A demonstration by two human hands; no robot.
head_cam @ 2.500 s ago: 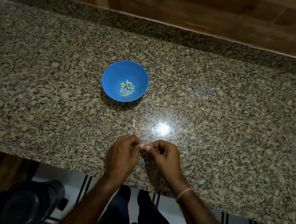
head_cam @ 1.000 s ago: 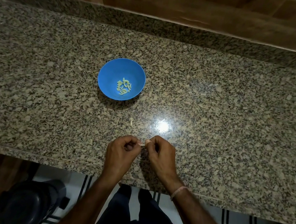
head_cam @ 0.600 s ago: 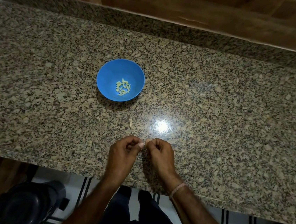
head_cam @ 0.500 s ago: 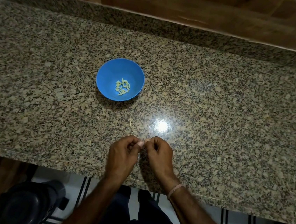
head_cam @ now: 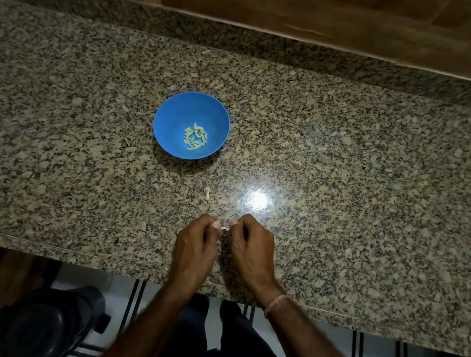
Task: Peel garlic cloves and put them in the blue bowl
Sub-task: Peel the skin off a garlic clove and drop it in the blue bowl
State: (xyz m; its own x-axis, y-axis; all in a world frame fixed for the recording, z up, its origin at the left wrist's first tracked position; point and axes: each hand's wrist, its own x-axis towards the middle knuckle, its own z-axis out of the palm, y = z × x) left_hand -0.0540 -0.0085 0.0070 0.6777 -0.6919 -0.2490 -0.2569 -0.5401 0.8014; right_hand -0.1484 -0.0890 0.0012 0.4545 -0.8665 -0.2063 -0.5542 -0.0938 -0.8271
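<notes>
On speckled granite desk [head_cam: 346, 161], wood panel [head_cam: 276, 2] behind, bowl [head_cam: 177, 114] sat mid-desk, peeled cloves [head_cam: 195, 137] inside. Near front edge, left hand [head_cam: 196, 247] and right hand [head_cam: 251, 247], fingers curled, pinched one clove [head_cam: 224, 229] between them.

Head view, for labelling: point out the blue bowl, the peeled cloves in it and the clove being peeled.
blue bowl [head_cam: 177, 114]: head view, bare inner wall.
peeled cloves [head_cam: 195, 137]: head view, middle of pile.
garlic clove [head_cam: 224, 229]: head view, its pale exposed part.
</notes>
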